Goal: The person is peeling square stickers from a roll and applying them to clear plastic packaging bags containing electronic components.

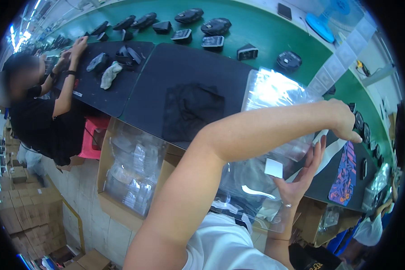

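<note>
My left hand (pixel 341 120) reaches across to the right, fingers curled in over a white strip (pixel 332 155) that comes out beneath it. Below it, my right hand (pixel 299 177) has its fingers stretched up and its thumb apart, close beside this strip. By the right thumb tip sits a white square label (pixel 273 168); whether it sticks to the thumb or to the plastic is unclear. Clear plastic bags (pixel 243 182) lie in front of me by the right wrist. A shiny stack of clear bags (pixel 274 90) lies beyond my left forearm, which partly hides it.
A label strip (pixel 344 56) hangs down near a blue fan (pixel 321 27). Black cloth (pixel 193 105) lies on the dark mat (pixel 150 85). Several black pouches (pixel 216 26) line the green table. An open carton (pixel 117 211) of plastic stands left; another person (pixel 40 108) works there.
</note>
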`<state>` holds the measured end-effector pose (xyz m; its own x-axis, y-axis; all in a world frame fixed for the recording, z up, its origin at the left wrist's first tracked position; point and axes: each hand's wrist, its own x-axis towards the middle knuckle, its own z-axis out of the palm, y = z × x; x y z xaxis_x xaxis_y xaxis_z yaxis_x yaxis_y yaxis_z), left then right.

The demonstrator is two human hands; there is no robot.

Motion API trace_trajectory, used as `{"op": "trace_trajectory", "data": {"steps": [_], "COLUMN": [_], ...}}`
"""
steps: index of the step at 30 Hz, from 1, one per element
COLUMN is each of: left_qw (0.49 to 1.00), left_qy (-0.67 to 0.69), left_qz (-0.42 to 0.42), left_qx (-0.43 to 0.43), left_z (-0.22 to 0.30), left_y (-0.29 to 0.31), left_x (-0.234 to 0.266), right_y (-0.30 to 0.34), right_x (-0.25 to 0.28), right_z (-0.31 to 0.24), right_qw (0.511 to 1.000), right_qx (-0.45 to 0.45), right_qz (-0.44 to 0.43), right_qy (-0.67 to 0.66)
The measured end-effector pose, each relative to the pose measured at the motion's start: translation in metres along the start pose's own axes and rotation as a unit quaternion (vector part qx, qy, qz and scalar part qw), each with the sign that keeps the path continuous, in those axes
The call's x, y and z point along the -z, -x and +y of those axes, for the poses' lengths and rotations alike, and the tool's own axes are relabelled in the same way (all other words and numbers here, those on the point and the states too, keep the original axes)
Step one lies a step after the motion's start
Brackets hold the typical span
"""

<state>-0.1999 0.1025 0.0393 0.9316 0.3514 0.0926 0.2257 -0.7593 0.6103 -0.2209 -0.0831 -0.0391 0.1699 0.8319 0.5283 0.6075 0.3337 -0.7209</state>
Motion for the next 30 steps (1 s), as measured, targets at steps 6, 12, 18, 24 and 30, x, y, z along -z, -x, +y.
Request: {"op": "trace_trajectory", "data": {"steps": [6, 12, 18, 24, 30], "left_qw": [0.999, 0.999, 0.998, 0.973, 0.960], "left_qy": [0.026, 0.018, 0.021, 0.112, 0.038], "left_qz": [0.017, 0.042, 0.053, -0.095, -0.001], "left_qx": [0.007, -0.013, -0.042, -0.177, -0.276], "left_z": [0.007, 0.017, 0.037, 0.137, 0.148], "left_y": [-0.001, -0.001, 0.006, 0.099, 0.179], "left_x": [-0.004, -0.006, -0.006, -0.001, -0.023], "right_y": [0.005, 0.007, 0.011, 0.035, 0.025], "right_x": [-0.009, -0.005, -0.007, -0.003, -0.002], "right_z": [0.008, 0.022, 0.058, 0.082, 0.049], "right_qw": [0.982, 0.986, 0.973, 0.998, 0.982], "right_qx": [-0.122, -0.083, -0.122, 0.002, -0.149], "right_qz": [0.071, 0.042, 0.052, 0.024, 0.063], "right_qy": [-0.122, -0.142, -0.187, 0.060, -0.096]}}
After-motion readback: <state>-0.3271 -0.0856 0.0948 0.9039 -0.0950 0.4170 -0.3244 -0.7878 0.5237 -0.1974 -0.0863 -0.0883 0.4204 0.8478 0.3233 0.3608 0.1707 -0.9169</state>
